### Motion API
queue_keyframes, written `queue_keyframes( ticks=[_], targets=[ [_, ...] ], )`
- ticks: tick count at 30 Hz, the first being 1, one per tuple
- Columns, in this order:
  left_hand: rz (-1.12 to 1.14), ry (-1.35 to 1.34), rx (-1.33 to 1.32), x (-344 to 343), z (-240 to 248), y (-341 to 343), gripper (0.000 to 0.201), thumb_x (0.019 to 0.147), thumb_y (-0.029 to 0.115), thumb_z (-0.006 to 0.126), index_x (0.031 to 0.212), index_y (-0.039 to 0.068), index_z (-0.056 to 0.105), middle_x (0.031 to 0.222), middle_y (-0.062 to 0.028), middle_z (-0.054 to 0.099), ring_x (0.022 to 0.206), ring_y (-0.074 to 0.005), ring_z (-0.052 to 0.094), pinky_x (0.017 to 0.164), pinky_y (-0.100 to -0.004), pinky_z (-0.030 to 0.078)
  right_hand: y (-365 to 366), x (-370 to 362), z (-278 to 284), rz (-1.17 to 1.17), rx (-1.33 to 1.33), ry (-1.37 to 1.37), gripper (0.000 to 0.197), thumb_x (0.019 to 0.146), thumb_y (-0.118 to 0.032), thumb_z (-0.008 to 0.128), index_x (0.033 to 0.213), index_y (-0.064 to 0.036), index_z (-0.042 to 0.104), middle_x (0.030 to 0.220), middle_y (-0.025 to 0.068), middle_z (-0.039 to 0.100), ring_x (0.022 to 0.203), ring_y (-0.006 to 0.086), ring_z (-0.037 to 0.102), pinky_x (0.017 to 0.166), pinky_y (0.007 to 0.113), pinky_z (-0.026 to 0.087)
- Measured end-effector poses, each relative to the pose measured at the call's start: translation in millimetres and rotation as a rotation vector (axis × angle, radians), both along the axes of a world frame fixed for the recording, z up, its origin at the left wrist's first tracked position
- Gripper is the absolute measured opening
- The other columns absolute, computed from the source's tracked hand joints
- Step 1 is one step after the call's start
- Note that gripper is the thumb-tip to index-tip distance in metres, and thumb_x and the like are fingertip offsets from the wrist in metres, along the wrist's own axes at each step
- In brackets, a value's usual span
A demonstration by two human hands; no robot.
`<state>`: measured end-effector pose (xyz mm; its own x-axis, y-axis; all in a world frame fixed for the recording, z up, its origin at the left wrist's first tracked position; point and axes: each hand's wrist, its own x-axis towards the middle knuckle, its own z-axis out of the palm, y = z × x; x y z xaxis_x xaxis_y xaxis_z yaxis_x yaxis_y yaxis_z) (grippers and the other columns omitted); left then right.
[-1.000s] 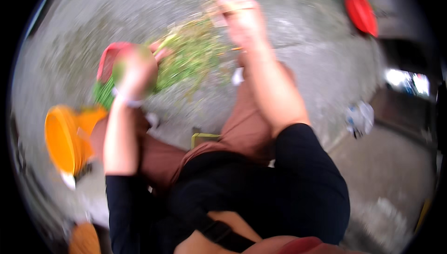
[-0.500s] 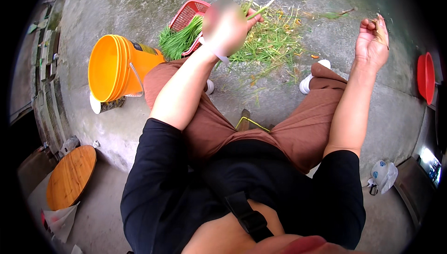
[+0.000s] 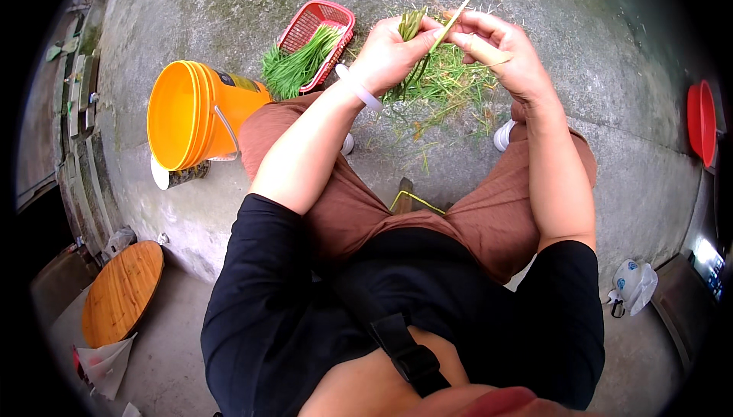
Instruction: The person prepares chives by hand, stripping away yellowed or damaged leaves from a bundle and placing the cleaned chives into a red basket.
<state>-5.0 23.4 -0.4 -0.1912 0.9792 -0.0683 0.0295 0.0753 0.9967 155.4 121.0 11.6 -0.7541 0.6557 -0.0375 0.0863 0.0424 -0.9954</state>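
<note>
My left hand (image 3: pixel 389 56) is closed around a small bunch of chives (image 3: pixel 413 23), green leaves hanging below the fist. One stalk (image 3: pixel 460 9) with a pale end sticks up to the right between my two hands. My right hand (image 3: pixel 513 56) has come up to that stalk, thumb and fingers pinched together against it. A tan wrap shows around my right thumb. Left of my hands, a red plastic basket (image 3: pixel 345 16) holds a bundle of green chives (image 3: pixel 296 67) with whitish ends. Under my hands lies a heap of green and yellowish trimmings (image 3: pixel 458 85).
A yellow bucket (image 3: pixel 229 90) lies tipped beside my left knee, next to a can-like container (image 3: pixel 189 174). A red basin (image 3: pixel 701 123) is at the far right. A round wooden board (image 3: pixel 122 291) and a plastic bag (image 3: pixel 635 283) are lower down on either side.
My right hand has come in from the far right to the stalk at my left hand. A strip of leaf in the air near it is gone. My left hand keeps its bunch.
</note>
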Motion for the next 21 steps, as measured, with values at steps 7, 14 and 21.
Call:
queue_keyframes(
  ticks=[7,14,21],
  targets=[
    [0.264,0.001,0.045,-3.3,-4.6,5.0,0.013,0.088,0.018,0.059,0.089,0.007,0.065,0.056,0.0093,0.045,0.047,0.0008,0.035,0.042,-0.0174,0.026,7.5,15.4,-0.4,0.199,0.402,-0.338,0.019,0.083,-0.021,0.059,0.088,-0.0040,0.065,0.071,0.0092,0.062,0.063,0.0180,0.057,0.061,0.031,0.045],
    [0.258,-0.125,0.057,-4.2,-2.6,5.4,0.014,0.089,0.016,0.058,0.093,0.005,0.066,0.057,0.0088,0.044,0.045,-0.0008,0.031,0.041,-0.0183,0.022,7.7,20.0,-0.4,0.358,0.538,-0.382,0.017,0.079,-0.018,0.059,0.083,-0.0032,0.065,0.075,0.0153,0.063,0.069,0.0305,0.060,0.066,0.038,0.047],
    [0.251,-0.052,0.047,-1.7,-2.5,4.3,0.013,0.086,0.014,0.062,0.092,0.003,0.066,0.064,0.0069,0.052,0.054,-0.0006,0.042,0.047,-0.0169,0.031,6.7,20.2,1.7,0.027,0.700,-0.614,0.030,0.078,-0.022,0.064,0.101,-0.0026,0.063,0.082,0.0120,0.063,0.076,0.0237,0.061,0.069,0.033,0.048]
  ],
)
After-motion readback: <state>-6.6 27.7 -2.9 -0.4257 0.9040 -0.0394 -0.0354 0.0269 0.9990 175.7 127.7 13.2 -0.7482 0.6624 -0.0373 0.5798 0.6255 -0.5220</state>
